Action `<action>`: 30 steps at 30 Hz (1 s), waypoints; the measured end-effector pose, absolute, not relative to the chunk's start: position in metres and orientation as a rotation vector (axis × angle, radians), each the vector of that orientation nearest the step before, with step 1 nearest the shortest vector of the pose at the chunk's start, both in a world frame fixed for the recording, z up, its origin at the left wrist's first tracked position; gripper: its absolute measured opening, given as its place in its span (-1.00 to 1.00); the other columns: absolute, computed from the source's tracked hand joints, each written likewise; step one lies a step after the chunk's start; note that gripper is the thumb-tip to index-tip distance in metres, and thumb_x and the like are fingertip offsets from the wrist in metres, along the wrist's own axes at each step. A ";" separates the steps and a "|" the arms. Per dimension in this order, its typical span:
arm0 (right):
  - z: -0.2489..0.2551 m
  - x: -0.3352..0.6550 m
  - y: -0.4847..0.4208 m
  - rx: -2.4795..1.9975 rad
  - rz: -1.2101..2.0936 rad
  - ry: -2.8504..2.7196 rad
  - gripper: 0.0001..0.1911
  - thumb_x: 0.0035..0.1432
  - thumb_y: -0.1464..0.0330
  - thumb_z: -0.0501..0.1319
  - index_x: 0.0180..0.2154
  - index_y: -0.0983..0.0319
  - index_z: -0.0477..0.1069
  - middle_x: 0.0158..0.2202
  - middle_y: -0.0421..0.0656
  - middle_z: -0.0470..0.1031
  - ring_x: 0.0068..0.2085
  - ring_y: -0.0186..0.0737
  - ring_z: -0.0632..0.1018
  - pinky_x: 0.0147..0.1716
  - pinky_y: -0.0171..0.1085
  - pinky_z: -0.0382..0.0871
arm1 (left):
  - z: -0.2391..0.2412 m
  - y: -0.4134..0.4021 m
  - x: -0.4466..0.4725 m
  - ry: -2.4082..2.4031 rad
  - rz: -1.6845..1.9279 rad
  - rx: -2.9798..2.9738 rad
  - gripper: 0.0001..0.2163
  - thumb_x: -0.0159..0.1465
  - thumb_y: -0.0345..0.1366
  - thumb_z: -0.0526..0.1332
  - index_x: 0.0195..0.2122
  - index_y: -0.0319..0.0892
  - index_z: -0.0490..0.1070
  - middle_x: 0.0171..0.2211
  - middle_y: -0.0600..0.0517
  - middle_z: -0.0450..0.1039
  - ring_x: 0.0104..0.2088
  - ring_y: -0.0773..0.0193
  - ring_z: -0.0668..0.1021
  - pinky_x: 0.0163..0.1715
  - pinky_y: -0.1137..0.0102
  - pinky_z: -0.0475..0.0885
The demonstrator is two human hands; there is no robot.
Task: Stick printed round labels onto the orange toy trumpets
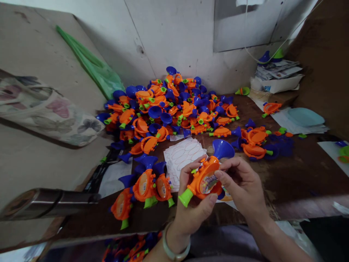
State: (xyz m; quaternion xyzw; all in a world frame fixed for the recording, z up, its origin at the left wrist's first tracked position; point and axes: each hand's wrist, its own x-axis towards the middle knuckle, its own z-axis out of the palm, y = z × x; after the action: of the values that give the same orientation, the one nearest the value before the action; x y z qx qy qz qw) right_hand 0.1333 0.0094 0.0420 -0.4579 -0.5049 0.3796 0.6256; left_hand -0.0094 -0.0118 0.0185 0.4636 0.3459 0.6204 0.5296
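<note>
Fingers of the left hand curl around an orange toy horn above the desk; the right hand sets its thumb against the oval label, though whether its fingers grip anything I cannot tell. Labelling looks partly done: 3 labelled horns lie apart at left, the held horn seems nearly finished, and the heap behind, plain where orange faces show, probably remains to do.
</note>
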 end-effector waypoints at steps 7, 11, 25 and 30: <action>0.045 0.134 0.010 -1.020 0.886 -1.167 -0.88 0.16 0.36 0.48 -0.34 0.14 0.56 -0.44 -0.26 0.59 -0.47 -0.35 0.53 -0.49 -0.42 0.50 | 0.013 -0.012 -0.007 0.766 1.523 1.122 -0.60 0.35 -0.15 0.48 0.17 0.05 0.46 0.35 -0.13 0.50 0.30 -0.04 0.61 0.26 0.16 0.57; 0.045 0.133 0.010 -1.016 0.872 -1.188 -0.88 0.17 0.38 0.47 -0.34 0.14 0.56 -0.46 -0.28 0.57 -0.49 -0.37 0.51 -0.52 -0.44 0.48 | 0.011 -0.011 -0.007 0.745 1.528 1.090 -0.65 0.39 -0.18 0.44 0.17 0.04 0.46 0.36 -0.13 0.49 0.31 -0.04 0.60 0.29 0.12 0.54; 0.046 0.133 0.015 -1.040 0.831 -1.281 -0.91 0.23 0.37 0.43 -0.31 0.14 0.55 -0.45 -0.31 0.57 -0.51 -0.39 0.49 -0.53 -0.45 0.41 | 0.002 -0.013 -0.009 0.756 1.548 1.085 -0.67 0.44 -0.21 0.39 0.19 0.06 0.47 0.38 -0.09 0.47 0.38 -0.02 0.53 0.39 0.08 0.44; 0.041 0.131 0.015 -1.056 0.728 -1.391 -0.92 0.31 0.39 0.38 -0.25 0.12 0.53 -0.40 -0.32 0.59 -0.46 -0.37 0.51 -0.46 -0.41 0.44 | 0.005 -0.015 -0.008 0.821 1.563 1.104 -0.69 0.43 -0.16 0.40 0.17 0.10 0.49 0.35 -0.04 0.51 0.36 -0.01 0.55 0.39 0.05 0.44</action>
State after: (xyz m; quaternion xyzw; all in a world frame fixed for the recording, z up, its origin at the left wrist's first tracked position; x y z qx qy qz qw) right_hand 0.1311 0.0150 0.0412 -0.4527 -0.5965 0.3119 0.5848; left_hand -0.0081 -0.0147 0.0047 0.4577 0.3403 0.6477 0.5051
